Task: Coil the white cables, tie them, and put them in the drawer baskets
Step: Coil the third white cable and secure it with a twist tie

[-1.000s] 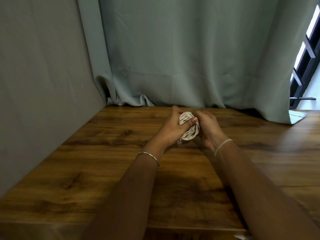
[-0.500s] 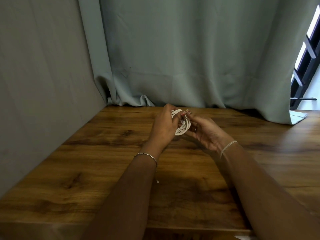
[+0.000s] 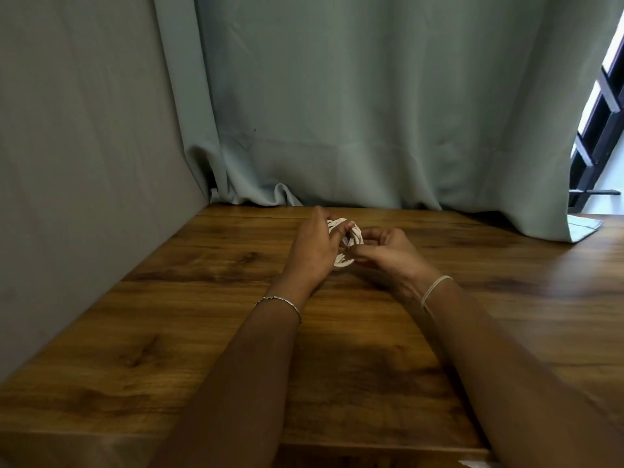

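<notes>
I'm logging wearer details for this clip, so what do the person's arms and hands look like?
No sleeves or gloves are in view. A thin silvery chain bracelet circles the wrist of the left hand; a plain pale band circles the wrist of the right hand.

Wooden tabletop [image 3: 169, 349]: dark brown grain, knots, plank seam near far edge. Left side butts grey wall [image 3: 84, 163]. Pale green curtain hem [image 3: 256, 197] bunched on far edge; turned-up curtain corner [image 3: 580, 228] lies far right.
</notes>
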Action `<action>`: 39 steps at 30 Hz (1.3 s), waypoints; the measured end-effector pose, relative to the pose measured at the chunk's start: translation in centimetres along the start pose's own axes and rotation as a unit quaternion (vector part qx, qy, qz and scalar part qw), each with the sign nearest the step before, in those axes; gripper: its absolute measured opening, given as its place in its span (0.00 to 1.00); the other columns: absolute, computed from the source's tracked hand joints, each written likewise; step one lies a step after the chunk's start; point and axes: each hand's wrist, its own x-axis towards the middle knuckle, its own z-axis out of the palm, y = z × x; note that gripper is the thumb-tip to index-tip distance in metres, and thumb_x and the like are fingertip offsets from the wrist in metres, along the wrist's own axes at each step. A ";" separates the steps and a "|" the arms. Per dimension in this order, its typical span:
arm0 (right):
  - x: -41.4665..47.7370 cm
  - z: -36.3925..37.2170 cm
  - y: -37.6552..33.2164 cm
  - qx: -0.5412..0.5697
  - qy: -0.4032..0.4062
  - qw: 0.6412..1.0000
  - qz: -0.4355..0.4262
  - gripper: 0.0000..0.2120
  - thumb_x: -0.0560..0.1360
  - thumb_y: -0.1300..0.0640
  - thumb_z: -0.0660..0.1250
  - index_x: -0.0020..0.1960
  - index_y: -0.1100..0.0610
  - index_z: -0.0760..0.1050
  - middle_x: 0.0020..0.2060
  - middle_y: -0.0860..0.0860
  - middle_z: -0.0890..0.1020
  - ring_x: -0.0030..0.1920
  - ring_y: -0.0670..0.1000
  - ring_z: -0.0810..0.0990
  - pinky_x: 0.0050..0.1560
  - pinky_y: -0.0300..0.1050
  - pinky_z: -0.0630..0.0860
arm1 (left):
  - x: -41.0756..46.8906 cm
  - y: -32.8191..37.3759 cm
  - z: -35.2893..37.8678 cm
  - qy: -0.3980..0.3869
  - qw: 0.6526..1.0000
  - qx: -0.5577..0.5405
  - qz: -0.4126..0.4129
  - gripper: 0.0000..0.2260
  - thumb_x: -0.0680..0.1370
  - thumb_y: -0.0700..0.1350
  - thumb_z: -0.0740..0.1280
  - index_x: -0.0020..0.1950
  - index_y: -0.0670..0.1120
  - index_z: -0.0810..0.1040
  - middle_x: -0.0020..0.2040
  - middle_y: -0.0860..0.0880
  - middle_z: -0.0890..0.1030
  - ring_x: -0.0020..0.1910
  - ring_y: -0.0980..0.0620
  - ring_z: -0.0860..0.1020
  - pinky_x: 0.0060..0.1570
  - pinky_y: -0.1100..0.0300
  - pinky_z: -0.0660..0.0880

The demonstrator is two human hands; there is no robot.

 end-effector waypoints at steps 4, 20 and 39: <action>-0.4 0.8 -0.4 -0.020 0.039 0.999 -0.011 0.12 0.69 0.74 0.68 0.48 0.61 0.78 0.35 0.55 0.84 0.35 0.50 0.84 0.33 0.39 0.77 | -0.1 0.2 0.3 0.002 1.000 0.026 -0.005 0.18 0.80 0.54 0.62 0.63 0.44 0.69 0.57 0.46 0.77 0.49 0.55 0.71 0.44 0.62 0.66; 0.5 0.1 -0.5 0.022 0.020 0.998 0.050 0.11 0.68 0.73 0.65 0.42 0.60 0.80 0.31 0.54 0.84 0.33 0.49 0.83 0.30 0.38 0.76 | 0.2 0.1 0.2 0.014 0.999 0.034 0.025 0.15 0.77 0.55 0.67 0.56 0.45 0.75 0.46 0.53 0.75 0.42 0.58 0.73 0.32 0.72 0.63; 0.7 0.7 0.8 -0.347 0.153 0.867 -0.322 0.20 0.65 0.54 0.78 0.50 0.55 0.72 0.47 0.48 0.76 0.45 0.47 0.77 0.46 0.48 0.79 | 0.8 -0.1 -0.1 -0.036 0.980 -0.160 -0.113 0.19 0.77 0.56 0.67 0.47 0.39 0.77 0.45 0.40 0.83 0.45 0.42 0.83 0.46 0.49 0.78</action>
